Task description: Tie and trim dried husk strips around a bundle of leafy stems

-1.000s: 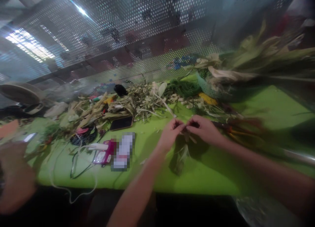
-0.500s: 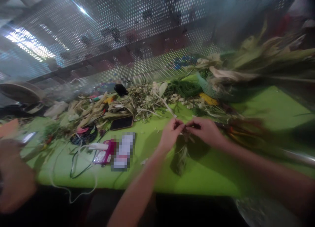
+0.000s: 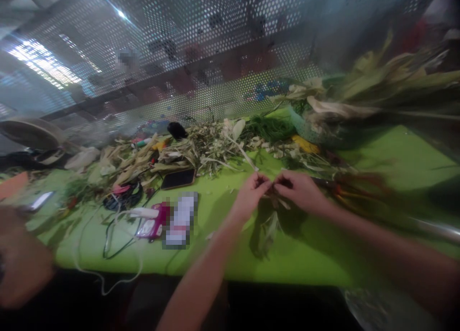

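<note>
Here, a big green tabletop [image 3: 377,158] fills the view. A long heap of dry leaves and stalks [image 3: 187,154] lies along its far edge, from nine o'clock to two o'clock. At eight o'clock sits a pink gadget [image 3: 153,223] with a dark phone [image 3: 178,178] just past it. In the middle, the left hand [image 3: 249,197] and right hand [image 3: 300,191] meet, fingertips pinched shut on a small leafy sprig [image 3: 268,225]. It hangs down from both hands toward six o'clock, over the tabletop.
</note>
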A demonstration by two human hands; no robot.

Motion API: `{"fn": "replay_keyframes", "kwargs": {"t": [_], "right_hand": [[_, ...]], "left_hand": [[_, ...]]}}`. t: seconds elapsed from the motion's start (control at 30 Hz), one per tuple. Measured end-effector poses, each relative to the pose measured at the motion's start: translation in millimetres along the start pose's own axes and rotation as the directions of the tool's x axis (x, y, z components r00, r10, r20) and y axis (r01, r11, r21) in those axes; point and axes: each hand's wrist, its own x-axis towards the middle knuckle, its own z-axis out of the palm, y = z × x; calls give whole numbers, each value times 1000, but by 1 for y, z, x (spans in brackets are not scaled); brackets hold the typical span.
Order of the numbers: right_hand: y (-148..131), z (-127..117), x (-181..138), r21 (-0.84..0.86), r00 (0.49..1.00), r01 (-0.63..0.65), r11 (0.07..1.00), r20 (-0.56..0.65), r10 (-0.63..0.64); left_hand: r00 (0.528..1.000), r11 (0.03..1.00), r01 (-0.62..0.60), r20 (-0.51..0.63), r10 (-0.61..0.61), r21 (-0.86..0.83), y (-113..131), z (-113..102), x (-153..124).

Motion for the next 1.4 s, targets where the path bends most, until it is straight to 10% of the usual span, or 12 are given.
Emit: {"fn": "replay_keyframes", "kwargs": {"t": [0.4,0.87,1.4], "right_hand": [[0,-1,2,243,990,-129,961,80,112],[2,-3,2,-5,998,-32,999,46,32],[1,-5,3,21,998,-50,999,30,49]], "left_hand": [[997,991,-69,-7,71,115,3,-2,-1],[924,755,-304,-13,382,582,2,-1,-10],[999,883,-41,23,35,468,14,-8,-5]]}}
